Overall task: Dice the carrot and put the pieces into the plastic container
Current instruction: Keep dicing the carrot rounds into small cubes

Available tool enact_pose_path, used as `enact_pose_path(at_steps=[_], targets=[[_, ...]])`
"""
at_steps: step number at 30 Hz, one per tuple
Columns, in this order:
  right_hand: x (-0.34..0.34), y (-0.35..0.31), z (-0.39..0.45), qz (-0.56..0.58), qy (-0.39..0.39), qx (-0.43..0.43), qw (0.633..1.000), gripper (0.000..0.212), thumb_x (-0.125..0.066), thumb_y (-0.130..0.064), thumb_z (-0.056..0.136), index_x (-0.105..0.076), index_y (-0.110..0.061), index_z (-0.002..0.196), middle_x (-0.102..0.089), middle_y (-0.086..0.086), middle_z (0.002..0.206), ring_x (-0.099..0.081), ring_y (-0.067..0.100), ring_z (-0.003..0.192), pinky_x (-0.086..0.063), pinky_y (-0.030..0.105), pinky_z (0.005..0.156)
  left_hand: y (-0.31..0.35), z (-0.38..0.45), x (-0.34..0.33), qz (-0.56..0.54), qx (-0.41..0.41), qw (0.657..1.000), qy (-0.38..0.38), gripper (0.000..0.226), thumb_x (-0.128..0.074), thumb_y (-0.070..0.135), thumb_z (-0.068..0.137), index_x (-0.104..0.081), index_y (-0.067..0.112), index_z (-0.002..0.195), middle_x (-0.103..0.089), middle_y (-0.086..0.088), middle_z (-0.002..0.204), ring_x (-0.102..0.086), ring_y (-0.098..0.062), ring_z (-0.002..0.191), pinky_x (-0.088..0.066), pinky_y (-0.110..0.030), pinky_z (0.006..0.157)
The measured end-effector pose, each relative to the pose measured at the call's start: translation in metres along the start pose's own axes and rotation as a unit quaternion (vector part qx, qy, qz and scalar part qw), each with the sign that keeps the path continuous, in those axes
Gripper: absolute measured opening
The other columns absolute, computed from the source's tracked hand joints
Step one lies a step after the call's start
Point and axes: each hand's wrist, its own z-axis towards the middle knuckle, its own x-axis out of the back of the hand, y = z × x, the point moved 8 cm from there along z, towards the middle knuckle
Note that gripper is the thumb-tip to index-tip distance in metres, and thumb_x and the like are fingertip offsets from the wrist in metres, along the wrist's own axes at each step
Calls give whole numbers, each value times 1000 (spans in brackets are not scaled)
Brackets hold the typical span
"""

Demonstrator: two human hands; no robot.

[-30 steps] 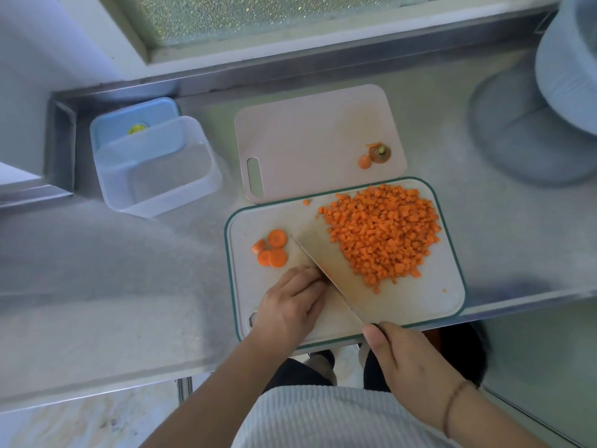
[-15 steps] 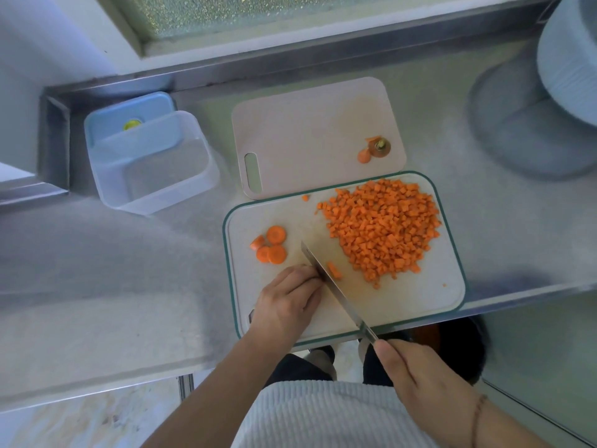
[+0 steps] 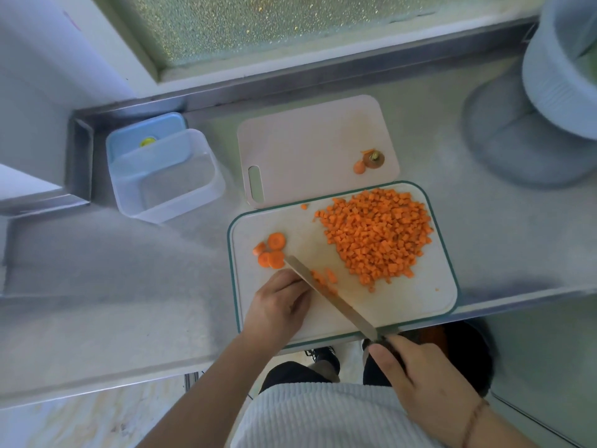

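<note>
Your left hand and right hand are both bare — no gloves, and no sleeves cover the forearms. On your right wrist sits a thin brownish bracelet, a single narrow band. Your torso is covered by a white top with fine vertical ribbing. Below its hem you wear dark trousers — and dark footwear with a paler part beside it.

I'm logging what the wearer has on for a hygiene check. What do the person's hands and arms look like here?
Both forearms are bare, with no sleeves and no gloves. The right hand has a thin brownish bracelet at its wrist. The left hand shows no jewellery.
</note>
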Motion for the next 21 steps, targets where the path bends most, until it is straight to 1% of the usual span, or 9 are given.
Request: enact_pose_path(at_steps=[3, 6, 8, 10, 12, 14, 16, 19, 21], targets=[[17, 7, 0, -98, 14, 16, 995, 82, 9, -86, 68, -48, -32, 91, -63, -10, 72, -60, 9, 69, -44, 26, 60, -1, -1, 19, 12, -3, 1000, 13, 21, -56, 4, 86, -76, 2, 92, -62, 4, 109, -64, -14, 91, -47, -10, 87], [32, 15, 0, -200, 40, 40, 978, 100, 30, -84, 58, -47, -34, 97, -65, -8, 83, -63, 11, 78, -38, 26, 58, -3, 2, 48, 21, 37, 995, 90, 24, -51, 3, 84, -74, -1, 83, -64, 0, 100, -63, -11, 89, -49, -14, 83], [37, 20, 2, -250, 36, 42, 967, 103, 36, -81, 54, -44, -33, 98, -66, -6, 89, -64, 12, 81, -37, 27, 58, 1, 9, 62, 18, 55, 991, 124, 26, -48, 2, 83, -74, 1, 83, -66, -4, 94, -63, -13, 88, -49, -16, 85], [41, 20, 5, -273, 30, 56, 960, 96, 38, -78, 53, -36, -33, 94, -66, -5, 92, -65, 14, 82, -36, 29, 58, 18, 23, 58, 38, 11, 995, 92, 20, -53, 5, 84, -73, 5, 85, -67, -5, 90, -63, -19, 88, -50, -24, 85], [47, 16, 11, -284, 29, 67, 956, 95, 39, -77, 52, -35, -33, 92, -65, -5, 93, -65, 14, 82, -36, 30, 57, 34, 34, 36, 121, -22, 992, 31, 17, -60, 19, 87, -75, 10, 86, -68, -2, 90, -63, -25, 87, -51, -36, 83], [56, 8, 15, -290, 44, 81, 953, 104, 42, -76, 49, -40, -33, 96, -65, -5, 94, -65, 13, 82, -36, 29, 57, 40, 39, 19, 192, 4, 981, 6, 24, -60, 34, 89, -76, 17, 86, -70, 2, 89, -63, -26, 88, -49, -41, 86], [62, 5, 21, -283, 60, 100, 952, 108, 42, -75, 52, -45, -32, 99, -66, -5, 93, -66, 14, 80, -36, 30, 56, 42, 40, 11, 232, 38, 972, 9, 28, -58, 40, 90, -76, 20, 85, -69, 5, 89, -61, -25, 91, -43, -42, 91], [73, -1, 30, -277, 74, 129, 949, 91, 22, -75, 78, -55, -27, 83, -66, -2, 68, -64, 18, 55, -39, 29, 43, 47, 38, 6, 263, 77, 962, 18, 31, -56, 43, 90, -76, 20, 88, -69, 6, 93, -55, -22, 98, -37, -42, 92], [74, 2, 37, -288, 64, 142, 945, 93, 25, -74, 77, -56, -27, 85, -66, -2, 70, -64, 19, 56, -39, 30, 44, 52, 35, 0, 272, 107, 956, 7, 34, -54, 46, 91, -77, 21, 95, -69, 6, 99, -53, -21, 101, -34, -41, 91]])
